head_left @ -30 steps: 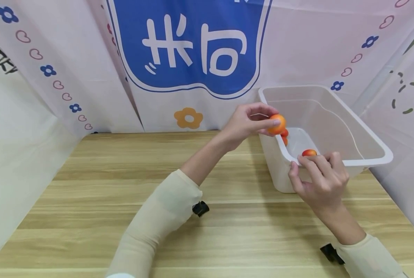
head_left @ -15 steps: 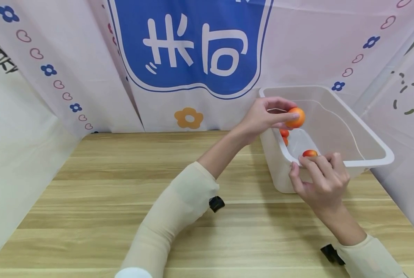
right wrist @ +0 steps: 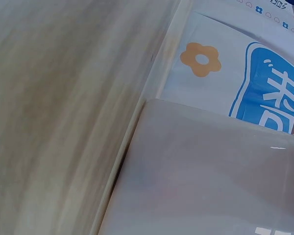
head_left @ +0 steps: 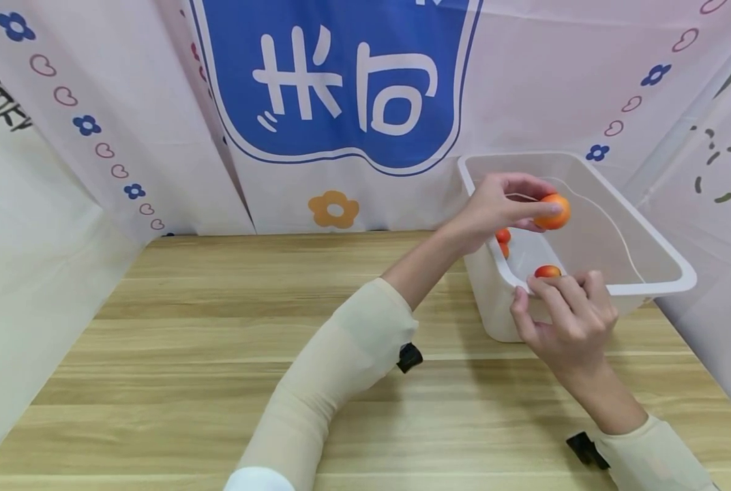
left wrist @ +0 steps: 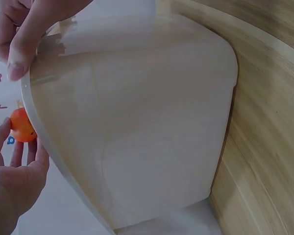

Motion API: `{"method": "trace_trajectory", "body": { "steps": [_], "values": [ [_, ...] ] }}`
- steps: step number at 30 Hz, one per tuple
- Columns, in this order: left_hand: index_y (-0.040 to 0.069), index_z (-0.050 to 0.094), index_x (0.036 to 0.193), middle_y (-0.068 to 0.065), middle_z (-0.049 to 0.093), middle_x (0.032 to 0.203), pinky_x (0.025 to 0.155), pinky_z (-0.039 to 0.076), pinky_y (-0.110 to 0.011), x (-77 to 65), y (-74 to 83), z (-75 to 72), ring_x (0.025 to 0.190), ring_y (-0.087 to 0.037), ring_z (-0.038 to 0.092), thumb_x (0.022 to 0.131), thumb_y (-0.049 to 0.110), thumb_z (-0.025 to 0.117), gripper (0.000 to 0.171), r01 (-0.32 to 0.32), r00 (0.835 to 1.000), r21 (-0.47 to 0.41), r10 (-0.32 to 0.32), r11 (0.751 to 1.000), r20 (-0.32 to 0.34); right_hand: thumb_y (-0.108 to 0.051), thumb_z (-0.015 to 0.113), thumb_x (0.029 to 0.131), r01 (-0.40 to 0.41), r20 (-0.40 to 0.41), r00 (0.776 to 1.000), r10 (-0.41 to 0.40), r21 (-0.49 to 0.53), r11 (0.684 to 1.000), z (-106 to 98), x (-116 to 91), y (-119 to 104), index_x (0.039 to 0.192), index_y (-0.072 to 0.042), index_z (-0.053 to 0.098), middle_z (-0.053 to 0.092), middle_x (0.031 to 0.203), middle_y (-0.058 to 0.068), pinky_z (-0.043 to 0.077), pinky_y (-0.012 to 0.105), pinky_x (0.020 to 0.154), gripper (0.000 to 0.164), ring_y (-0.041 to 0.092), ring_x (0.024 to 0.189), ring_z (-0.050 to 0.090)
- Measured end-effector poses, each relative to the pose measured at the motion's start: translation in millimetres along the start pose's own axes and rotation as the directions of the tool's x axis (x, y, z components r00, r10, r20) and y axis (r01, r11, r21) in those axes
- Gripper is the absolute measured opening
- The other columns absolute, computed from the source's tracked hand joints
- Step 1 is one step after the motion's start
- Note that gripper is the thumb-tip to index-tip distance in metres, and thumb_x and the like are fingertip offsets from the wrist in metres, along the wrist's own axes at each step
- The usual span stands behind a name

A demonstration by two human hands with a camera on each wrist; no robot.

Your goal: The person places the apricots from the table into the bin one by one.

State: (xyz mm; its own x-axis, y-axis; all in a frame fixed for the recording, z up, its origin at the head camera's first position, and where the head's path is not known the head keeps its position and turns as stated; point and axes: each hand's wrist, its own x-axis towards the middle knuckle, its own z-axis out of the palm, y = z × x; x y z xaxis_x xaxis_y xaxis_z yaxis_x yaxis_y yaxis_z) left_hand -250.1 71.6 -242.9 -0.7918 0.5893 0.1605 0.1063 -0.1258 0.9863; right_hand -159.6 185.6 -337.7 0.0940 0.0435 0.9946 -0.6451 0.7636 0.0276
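Note:
My left hand [head_left: 502, 204] pinches a small round orange fruit [head_left: 556, 213] between thumb and fingers, over the mouth of a white plastic bin [head_left: 485, 300]. The left wrist view shows the same fruit [left wrist: 22, 126] beyond the bin's rim, with a small dark spot on its skin. At the bin's near corner, my right hand [head_left: 571, 317] grips the rim, thumb outside and fingertips over the edge. Inside lie a red-orange fruit [head_left: 547, 271] near the right fingertips and two more reddish ones, the upper [head_left: 503, 235] and lower [head_left: 503, 250], by the left wall.
The bin stands at the back right of a wood-grain table [head_left: 218, 354]. Behind it hangs a white cloth backdrop with a blue printed sign [head_left: 341, 88]. Black clips [head_left: 410, 357] sit at both sleeve cuffs. In the right wrist view, the bin's wall [right wrist: 210, 171] fills the lower right.
My left hand has moved right with the orange fruit, from the bin's left rim to over its opening. The right hand stays on the rim.

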Motion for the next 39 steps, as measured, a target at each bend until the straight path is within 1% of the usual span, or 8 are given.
{"method": "trace_trajectory", "body": {
  "steps": [5,11,15,22,29,33,36,39],
  "values": [
    [-0.008,0.066,0.125,-0.013,0.071,0.107,0.080,0.063,-0.028,6.6,-2.9,7.3,0.088,-0.016,0.071,0.094,-0.003,0.072,0.032,-0.001,1.000,0.008,0.002,1.000,-0.010,-0.019,0.065,0.086,-0.003,-0.006,1.000,0.003,-0.003,1.000,0.1,0.3,-0.9,0.068,0.003,0.065,0.058,0.065,0.017,0.024,0.044,0.051,0.029,0.042,0.056,0.032],
    [-0.007,0.067,0.125,-0.012,0.071,0.107,0.078,0.063,-0.027,12.5,-4.2,14.5,0.086,-0.013,0.070,0.094,-0.003,0.073,0.032,0.013,1.000,0.027,-0.013,1.000,-0.007,-0.019,0.065,0.087,0.001,-0.002,1.000,-0.001,-0.005,1.000,0.6,0.9,-0.6,0.068,0.004,0.065,0.058,0.064,0.017,0.024,0.045,0.052,0.029,0.043,0.056,0.033],
    [-0.007,0.068,0.123,-0.009,0.071,0.103,0.077,0.063,-0.027,16.1,-5.4,18.9,0.085,-0.011,0.069,0.093,-0.003,0.074,0.031,0.022,1.000,0.029,-0.022,0.999,-0.017,-0.020,0.064,0.087,0.003,0.003,1.000,-0.003,-0.003,1.000,1.0,0.7,-0.5,0.068,0.004,0.065,0.059,0.064,0.017,0.025,0.045,0.052,0.030,0.043,0.056,0.033],
    [-0.006,0.070,0.119,-0.005,0.071,0.096,0.072,0.063,-0.026,21.9,-7.2,26.1,0.083,-0.012,0.069,0.091,-0.003,0.077,0.029,0.041,0.997,0.049,-0.038,0.998,-0.060,-0.018,0.065,0.086,0.011,-0.006,1.000,-0.011,0.001,1.000,1.9,0.6,-0.9,0.068,0.004,0.065,0.059,0.064,0.017,0.024,0.045,0.052,0.028,0.042,0.055,0.032],
    [-0.007,0.071,0.117,-0.003,0.070,0.095,0.070,0.063,-0.026,26.4,-10.5,32.9,0.091,-0.021,0.073,0.090,-0.005,0.076,0.027,0.046,0.997,0.052,-0.042,0.998,-0.068,-0.018,0.065,0.086,0.009,-0.012,1.000,-0.009,0.005,1.000,2.1,0.2,-2.0,0.068,0.004,0.065,0.058,0.064,0.017,0.023,0.044,0.051,0.029,0.042,0.055,0.032],
    [-0.006,0.071,0.115,-0.004,0.070,0.095,0.069,0.062,-0.025,28.6,-11.9,36.4,0.091,-0.021,0.073,0.090,-0.004,0.077,0.026,0.057,0.996,0.050,-0.053,0.997,-0.077,-0.018,0.065,0.086,0.007,-0.016,1.000,-0.007,0.008,1.000,2.2,0.4,-2.4,0.068,0.004,0.065,0.058,0.064,0.016,0.023,0.043,0.052,0.028,0.042,0.056,0.032],
    [-0.004,0.072,0.114,-0.003,0.071,0.095,0.069,0.062,-0.023,29.4,-12.1,37.8,0.087,-0.015,0.071,0.089,-0.003,0.078,0.025,0.070,0.994,0.068,-0.063,0.995,-0.093,-0.017,0.065,0.085,0.004,-0.016,1.000,-0.004,0.008,1.000,2.2,0.3,-2.5,0.068,0.004,0.065,0.058,0.064,0.016,0.024,0.043,0.052,0.027,0.042,0.056,0.032],
    [0.000,0.074,0.112,-0.001,0.072,0.093,0.071,0.058,-0.018,29.5,-11.8,37.6,0.083,-0.007,0.067,0.088,0.001,0.081,0.025,0.075,0.992,0.139,-0.060,0.988,-0.111,-0.018,0.065,0.086,-0.003,-0.010,1.000,0.003,0.007,1.000,1.7,-0.2,-2.7,0.068,0.003,0.066,0.058,0.064,0.016,0.024,0.043,0.052,0.027,0.042,0.056,0.032]
  ]
}}
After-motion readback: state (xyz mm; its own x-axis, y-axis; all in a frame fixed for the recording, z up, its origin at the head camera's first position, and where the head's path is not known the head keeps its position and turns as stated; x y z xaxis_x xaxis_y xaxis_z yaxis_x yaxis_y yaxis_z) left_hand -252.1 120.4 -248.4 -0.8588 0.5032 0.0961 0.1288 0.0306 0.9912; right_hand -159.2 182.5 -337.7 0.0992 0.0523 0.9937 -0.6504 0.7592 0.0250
